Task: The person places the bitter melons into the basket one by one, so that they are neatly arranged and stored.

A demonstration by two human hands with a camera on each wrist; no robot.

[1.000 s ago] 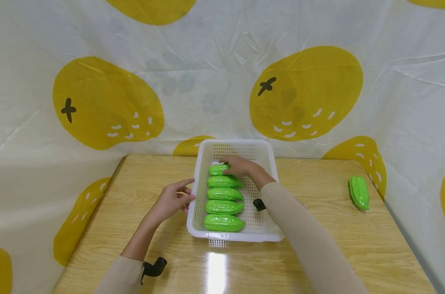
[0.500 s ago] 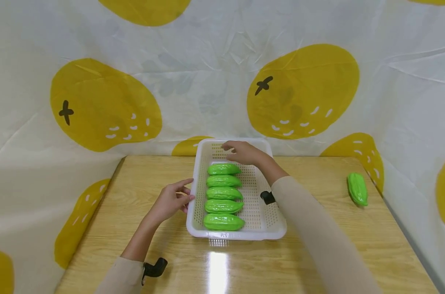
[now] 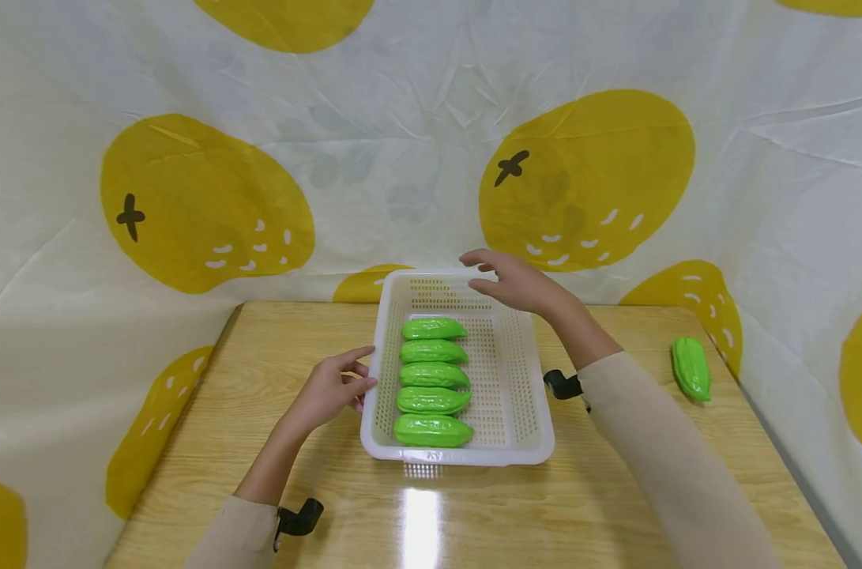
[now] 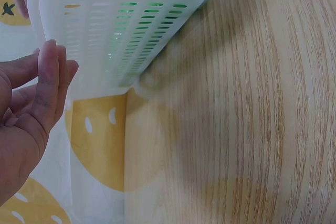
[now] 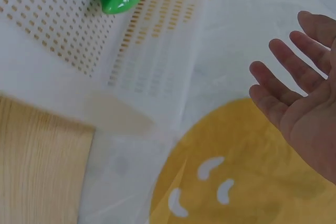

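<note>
My right hand hovers empty, fingers apart, over the basket's far rim (five green gourds inside), my left hand resting fingers relaxed against its side.

A: Backdrop?
B: White cloth, creased, printed with big yellow fruit shapes; it fills the upper frame and both sides.

A: Surface?
B: Light wooden table, glare patch bottom centre.

A: Strays?
B: One green toy gourd alone at right edge, near the cloth.
</note>
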